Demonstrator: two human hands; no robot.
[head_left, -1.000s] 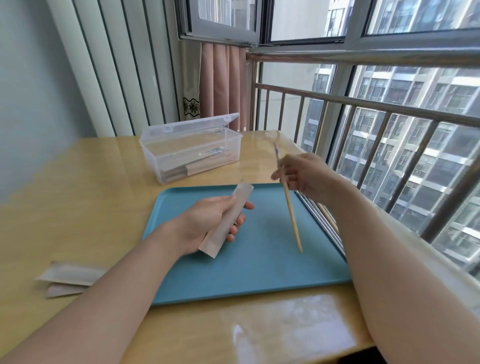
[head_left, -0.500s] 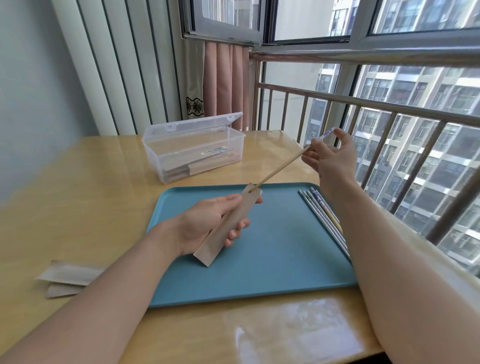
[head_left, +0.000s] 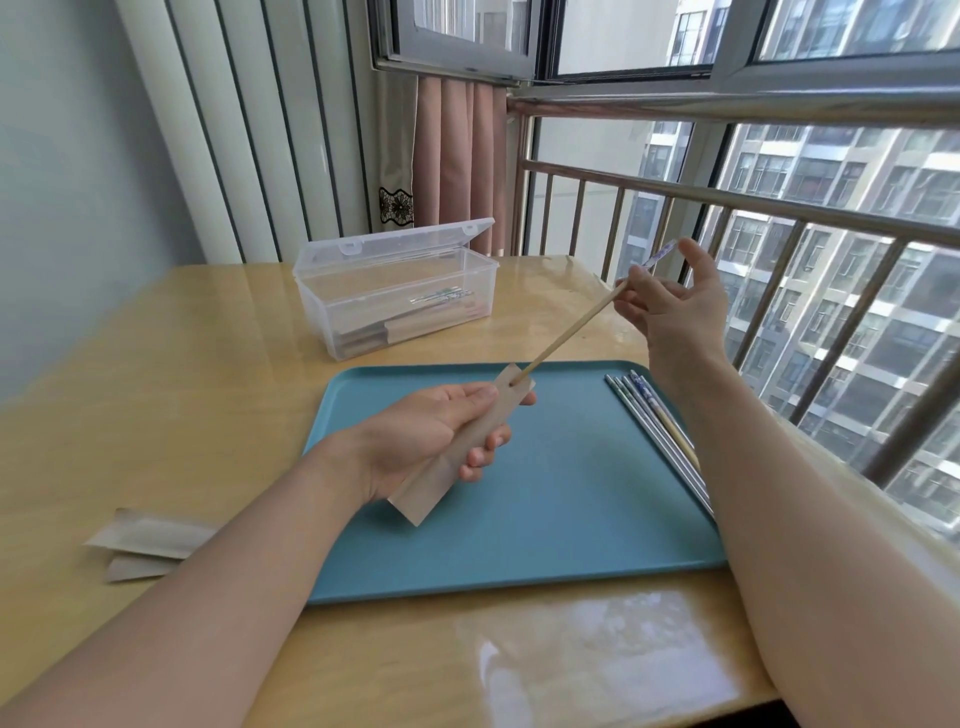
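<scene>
Feeling like the chopstick (head_left: 571, 332) pinched in the right hand (head_left: 675, 306), tip just inside the paper sleeve (head_left: 460, 454) the left hand (head_left: 421, 441) grips over the tray (head_left: 519, 545), could rip it if it tilts.

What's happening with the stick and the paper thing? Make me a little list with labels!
Left hand: grips the paper sleeve, open end pointing up and away
Right hand: pinches the chopstick near its patterned top
Chopstick tip: inside the sleeve's open end
Blue tray: under both hands, with more chopsticks along its right edge
Clear box: behind the tray, lid open, some things inside
Table: loose sleeves lie left of the tray
</scene>
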